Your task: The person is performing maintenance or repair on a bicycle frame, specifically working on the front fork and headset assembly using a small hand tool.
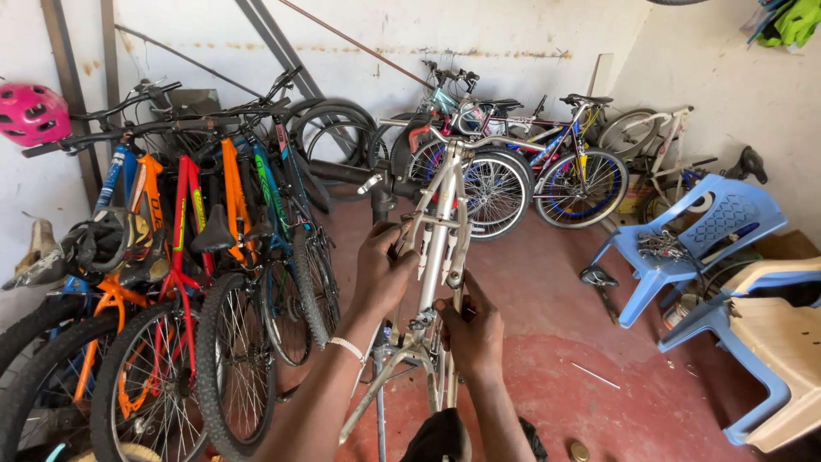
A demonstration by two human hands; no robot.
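Note:
A silver bicycle frame [438, 224] stands in front of me, its black handlebar [359, 175] at the top and a black saddle [438, 435] at the bottom edge. My left hand [381, 267] grips the left side of the frame's upper tube, fingers wrapped round it. Lower down, my right hand [472, 334] closes on the frame near a small metal fitting [421, 322]. A white band sits on my left wrist.
A row of parked bicycles [184, 282], orange, red and blue, lines the left wall under a pink helmet [32, 113]. More bicycles [547, 162] lean at the back wall. A blue plastic chair [693, 244] and a beige chair [782, 342] stand on the right. Red floor [573, 376] lies between.

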